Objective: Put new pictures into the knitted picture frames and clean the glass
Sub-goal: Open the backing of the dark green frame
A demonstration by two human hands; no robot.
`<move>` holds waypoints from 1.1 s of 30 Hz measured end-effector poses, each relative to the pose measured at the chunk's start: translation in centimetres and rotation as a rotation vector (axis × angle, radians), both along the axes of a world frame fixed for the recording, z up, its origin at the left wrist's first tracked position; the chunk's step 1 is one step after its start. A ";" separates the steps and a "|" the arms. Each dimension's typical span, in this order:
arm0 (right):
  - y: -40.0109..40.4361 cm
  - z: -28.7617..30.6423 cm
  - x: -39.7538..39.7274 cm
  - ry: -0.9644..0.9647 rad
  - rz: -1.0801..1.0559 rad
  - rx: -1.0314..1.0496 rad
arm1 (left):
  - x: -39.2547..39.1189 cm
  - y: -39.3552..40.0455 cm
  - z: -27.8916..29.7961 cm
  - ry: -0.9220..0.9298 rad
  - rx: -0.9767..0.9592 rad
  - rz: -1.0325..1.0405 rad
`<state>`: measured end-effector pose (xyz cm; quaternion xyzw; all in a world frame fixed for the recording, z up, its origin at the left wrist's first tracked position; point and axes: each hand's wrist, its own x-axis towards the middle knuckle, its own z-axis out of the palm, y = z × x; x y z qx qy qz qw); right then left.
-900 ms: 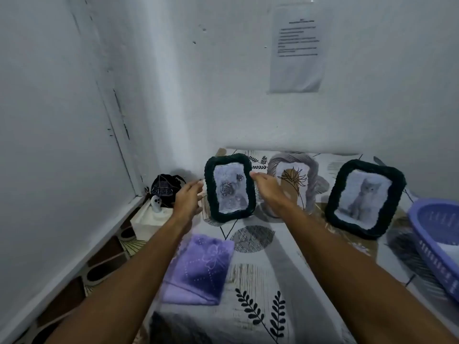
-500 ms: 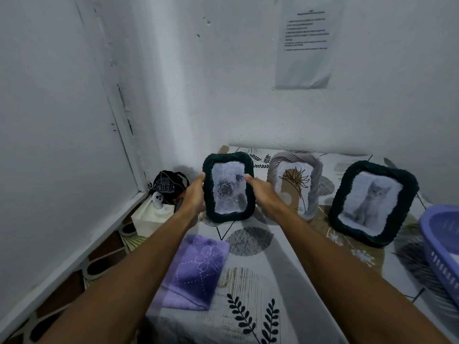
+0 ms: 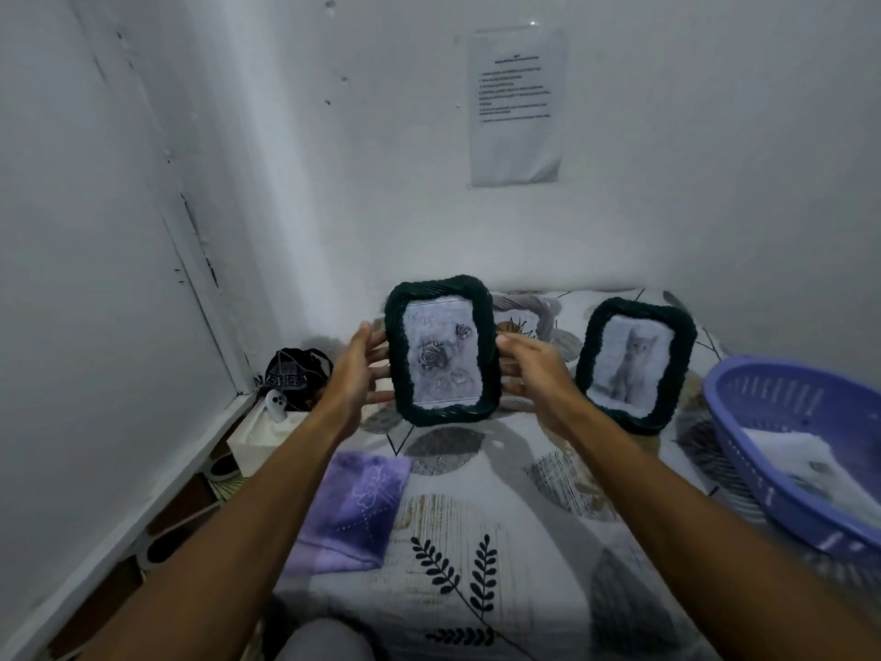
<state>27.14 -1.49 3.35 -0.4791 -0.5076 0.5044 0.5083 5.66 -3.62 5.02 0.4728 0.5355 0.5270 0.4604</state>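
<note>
Two bare forearms reach in from the lower edge, with no sleeves, watch, bracelets or gloves on either. The left hand (image 3: 355,374) and right hand (image 3: 534,369) carry no rings. A patch of grey clothing (image 3: 324,641) shows at the bottom edge.

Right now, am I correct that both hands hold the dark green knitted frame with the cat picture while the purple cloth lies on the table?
Not quite: the head view shows the left hand and right hand holding the rose-picture frame. The cat-picture frame stands untouched. The purple cloth does lie on the table.
</note>
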 end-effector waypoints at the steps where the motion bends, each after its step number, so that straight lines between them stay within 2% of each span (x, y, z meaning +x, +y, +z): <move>1: -0.8 0.1 0.5 0.010 -0.025 0.003 | 0.4 -0.4 0.3 0.011 0.009 -0.020; 12: -7.4 0.6 3.5 0.188 -0.135 -0.031 | 3.5 -3.7 0.0 -0.013 -0.063 -0.175; 14: -8.4 0.7 3.8 0.206 -0.133 -0.037 | 4.3 -4.1 -0.2 0.086 0.010 -0.100; 16: -9.2 0.8 4.0 0.237 -0.130 -0.027 | 5.6 -4.8 0.1 0.248 0.177 -0.014; 18: -9.8 0.8 3.8 0.238 -0.134 -0.003 | 7.3 -5.8 0.8 0.288 0.282 -0.050; 22: -10.4 0.7 3.3 0.058 -0.166 0.136 | 11.0 -7.3 2.7 0.095 0.191 -0.159; 27: -10.8 0.9 3.4 -0.150 -0.160 0.302 | 12.8 -7.2 2.8 -0.096 0.060 -0.059; 33: -11.3 1.0 3.3 -0.312 -0.126 0.363 | 12.9 -6.9 1.9 -0.204 0.052 0.042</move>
